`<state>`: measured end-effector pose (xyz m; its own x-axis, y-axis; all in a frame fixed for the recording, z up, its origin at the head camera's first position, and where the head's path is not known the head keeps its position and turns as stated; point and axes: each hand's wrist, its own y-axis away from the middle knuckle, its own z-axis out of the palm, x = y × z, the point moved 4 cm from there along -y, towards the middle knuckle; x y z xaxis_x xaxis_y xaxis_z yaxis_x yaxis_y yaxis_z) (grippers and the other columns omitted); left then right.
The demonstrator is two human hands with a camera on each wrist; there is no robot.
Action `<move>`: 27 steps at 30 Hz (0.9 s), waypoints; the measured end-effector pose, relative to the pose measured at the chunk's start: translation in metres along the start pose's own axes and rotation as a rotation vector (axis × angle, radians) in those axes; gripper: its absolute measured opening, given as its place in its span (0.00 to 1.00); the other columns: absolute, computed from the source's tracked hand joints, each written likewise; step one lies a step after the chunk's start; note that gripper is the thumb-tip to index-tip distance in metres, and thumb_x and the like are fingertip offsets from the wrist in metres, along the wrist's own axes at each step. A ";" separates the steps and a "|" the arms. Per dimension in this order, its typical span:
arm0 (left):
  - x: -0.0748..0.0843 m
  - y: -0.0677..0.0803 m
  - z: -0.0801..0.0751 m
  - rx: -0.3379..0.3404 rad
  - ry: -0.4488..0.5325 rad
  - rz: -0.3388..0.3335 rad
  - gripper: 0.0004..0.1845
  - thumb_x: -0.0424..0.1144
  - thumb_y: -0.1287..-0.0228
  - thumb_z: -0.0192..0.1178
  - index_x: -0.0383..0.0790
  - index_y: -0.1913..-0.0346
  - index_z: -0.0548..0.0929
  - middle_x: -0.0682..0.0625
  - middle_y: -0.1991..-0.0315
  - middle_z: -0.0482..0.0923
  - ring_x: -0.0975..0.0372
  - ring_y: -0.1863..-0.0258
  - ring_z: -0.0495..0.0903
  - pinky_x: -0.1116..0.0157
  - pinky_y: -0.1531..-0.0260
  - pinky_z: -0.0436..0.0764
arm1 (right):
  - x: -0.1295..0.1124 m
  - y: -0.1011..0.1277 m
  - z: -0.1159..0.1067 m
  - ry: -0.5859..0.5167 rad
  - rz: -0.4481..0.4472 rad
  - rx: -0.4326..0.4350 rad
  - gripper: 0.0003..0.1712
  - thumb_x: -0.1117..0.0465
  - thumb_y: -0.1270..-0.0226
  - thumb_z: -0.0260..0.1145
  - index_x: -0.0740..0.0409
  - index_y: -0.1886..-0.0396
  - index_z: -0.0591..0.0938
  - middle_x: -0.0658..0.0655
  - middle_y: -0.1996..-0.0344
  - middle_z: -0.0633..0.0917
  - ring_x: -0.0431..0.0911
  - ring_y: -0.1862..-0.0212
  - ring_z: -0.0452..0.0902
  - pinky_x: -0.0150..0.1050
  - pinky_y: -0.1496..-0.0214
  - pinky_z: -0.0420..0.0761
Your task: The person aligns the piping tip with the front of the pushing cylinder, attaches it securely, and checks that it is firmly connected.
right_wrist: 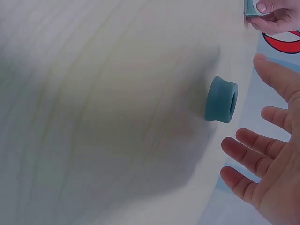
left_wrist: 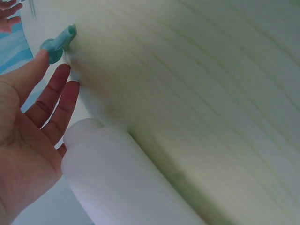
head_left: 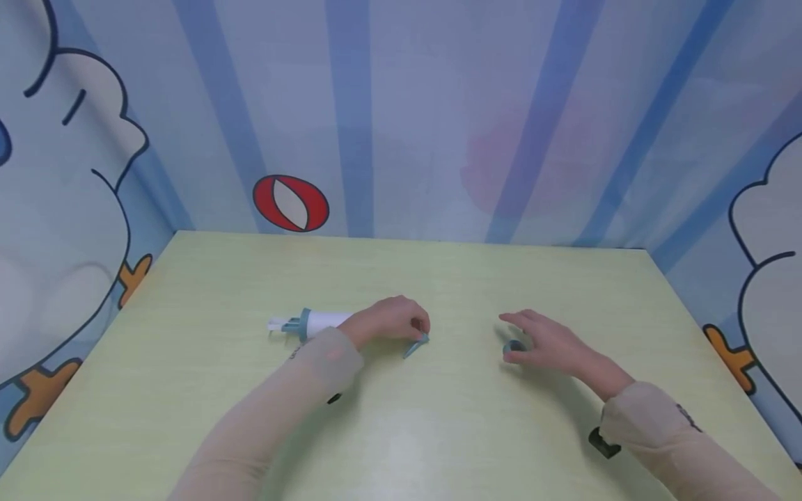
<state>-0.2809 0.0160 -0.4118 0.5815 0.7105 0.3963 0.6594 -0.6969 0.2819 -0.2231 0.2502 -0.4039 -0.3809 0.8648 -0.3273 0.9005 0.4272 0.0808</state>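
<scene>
My left hand (head_left: 393, 319) pinches a small teal nozzle-like piece (left_wrist: 58, 45), a round flange with a narrow tube sticking out, between thumb and forefinger. The other fingers of that hand stand apart from the piece. Beneath the left wrist lies a white cylinder (head_left: 322, 321) on its side, with a teal collar (head_left: 304, 324) and a teal and white end pointing left; the forearm hides part of it. On the right, my right hand (head_left: 554, 341) hovers with spread fingers around a short teal ring (right_wrist: 220, 101). A gap separates its fingers from the ring in the right wrist view.
The pale wood-grain table (head_left: 426, 431) bears these things. Behind it stands a blue striped backdrop (head_left: 426, 125) with cartoon prints, and similar printed panels rise at both sides. A dark device (head_left: 604, 443) is strapped at the right wrist.
</scene>
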 end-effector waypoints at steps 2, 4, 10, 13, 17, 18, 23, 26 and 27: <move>0.000 -0.001 0.001 0.006 -0.002 0.003 0.03 0.40 0.42 0.58 0.48 0.68 0.81 0.57 0.64 0.81 0.65 0.62 0.75 0.66 0.55 0.72 | 0.000 0.000 0.001 0.010 -0.004 -0.005 0.37 0.47 0.48 0.65 0.59 0.41 0.69 0.62 0.49 0.75 0.53 0.51 0.73 0.50 0.53 0.73; 0.000 -0.001 0.001 0.009 -0.001 0.002 0.03 0.40 0.42 0.58 0.49 0.70 0.81 0.57 0.66 0.80 0.66 0.63 0.74 0.66 0.55 0.72 | 0.000 -0.001 0.003 0.021 -0.007 -0.008 0.35 0.47 0.48 0.66 0.59 0.43 0.71 0.61 0.53 0.76 0.51 0.55 0.74 0.48 0.56 0.74; 0.001 -0.001 0.000 0.020 0.008 0.000 0.04 0.40 0.42 0.59 0.48 0.72 0.82 0.57 0.67 0.81 0.66 0.64 0.74 0.66 0.55 0.72 | 0.001 -0.002 0.006 0.031 0.006 -0.025 0.33 0.47 0.50 0.67 0.58 0.46 0.74 0.57 0.59 0.76 0.44 0.63 0.72 0.40 0.64 0.72; 0.001 -0.002 -0.001 0.032 0.024 0.008 0.04 0.40 0.43 0.59 0.48 0.72 0.83 0.57 0.67 0.81 0.66 0.64 0.74 0.67 0.55 0.72 | 0.002 -0.003 0.007 0.031 0.015 -0.036 0.32 0.48 0.50 0.67 0.58 0.46 0.74 0.56 0.59 0.76 0.42 0.64 0.71 0.38 0.64 0.72; 0.002 -0.002 -0.005 0.068 0.070 0.030 0.04 0.38 0.44 0.60 0.46 0.72 0.83 0.56 0.69 0.81 0.67 0.67 0.74 0.69 0.59 0.72 | 0.002 -0.003 0.008 0.022 0.019 -0.045 0.32 0.49 0.50 0.67 0.58 0.46 0.74 0.56 0.60 0.76 0.42 0.64 0.71 0.38 0.64 0.71; 0.002 -0.002 -0.007 0.080 0.082 0.036 0.04 0.38 0.44 0.60 0.46 0.72 0.83 0.56 0.69 0.81 0.67 0.68 0.74 0.70 0.60 0.72 | 0.002 -0.003 0.008 0.023 0.016 -0.044 0.31 0.49 0.50 0.67 0.58 0.46 0.74 0.56 0.60 0.76 0.42 0.63 0.71 0.38 0.64 0.71; 0.003 0.000 -0.013 0.123 0.130 0.055 0.04 0.39 0.43 0.59 0.46 0.71 0.83 0.56 0.70 0.81 0.68 0.70 0.73 0.71 0.64 0.71 | 0.002 -0.003 0.008 0.018 -0.003 -0.042 0.28 0.52 0.50 0.68 0.59 0.49 0.76 0.54 0.64 0.77 0.40 0.68 0.68 0.35 0.67 0.69; 0.004 0.002 -0.015 0.136 0.158 0.054 0.04 0.40 0.42 0.58 0.46 0.69 0.82 0.56 0.69 0.81 0.68 0.70 0.73 0.71 0.64 0.71 | 0.003 -0.003 0.009 0.011 -0.024 -0.042 0.24 0.55 0.49 0.68 0.61 0.52 0.78 0.53 0.69 0.76 0.39 0.71 0.66 0.33 0.69 0.67; 0.005 0.003 -0.016 0.141 0.166 0.056 0.04 0.40 0.42 0.58 0.46 0.69 0.82 0.56 0.69 0.81 0.67 0.70 0.73 0.71 0.64 0.71 | 0.003 -0.003 0.009 0.010 -0.027 -0.039 0.23 0.56 0.49 0.68 0.60 0.54 0.79 0.52 0.70 0.76 0.39 0.71 0.66 0.33 0.69 0.68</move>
<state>-0.2841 0.0157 -0.3951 0.5403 0.6376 0.5491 0.6954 -0.7058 0.1352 -0.2248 0.2489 -0.4139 -0.4077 0.8552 -0.3201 0.8809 0.4606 0.1085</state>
